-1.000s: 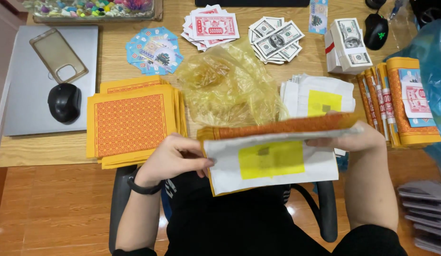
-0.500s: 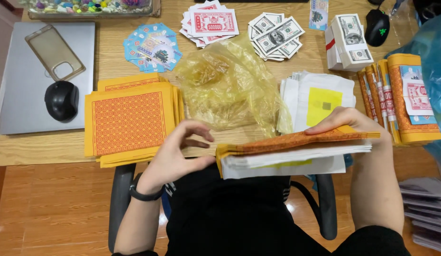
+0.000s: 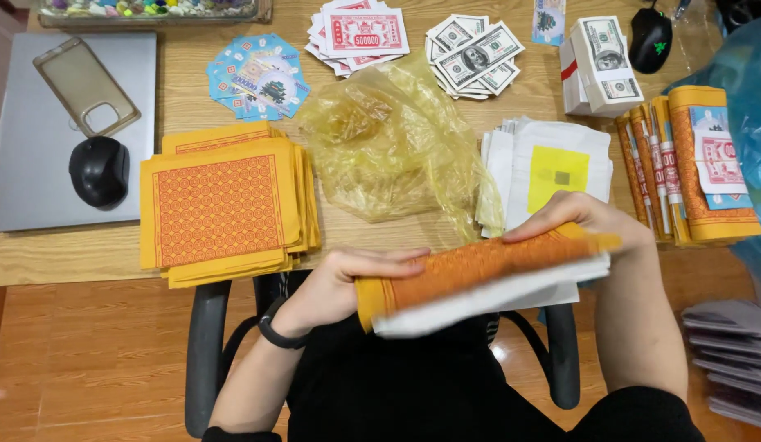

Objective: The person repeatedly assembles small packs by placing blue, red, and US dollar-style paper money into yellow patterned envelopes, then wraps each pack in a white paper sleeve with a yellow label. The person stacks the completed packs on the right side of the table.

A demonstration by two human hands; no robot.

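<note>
Bright, even indoor light falls from above, leaving only soft, short shadows under the paper stacks on the worktop [image 3: 380,237]. The crumpled yellow plastic bag [image 3: 389,139] shows small glints, and the floor tiles carry a faint sheen. The folded paper bundle [image 3: 479,278] is motion-blurred at its lower edge; the worktop's far corners bow slightly.

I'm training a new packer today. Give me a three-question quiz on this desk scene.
1. True or false: both hands hold the orange-and-white paper bundle.
2. What lies on the closed laptop? A) banknotes B) a black mouse and a clear phone case C) scissors
3. What crumpled thing lies between the two flat paper stacks?

Key: 1 true: left hand, right hand. 2 B: mouse, case. 3 A yellow plastic bag.
</note>
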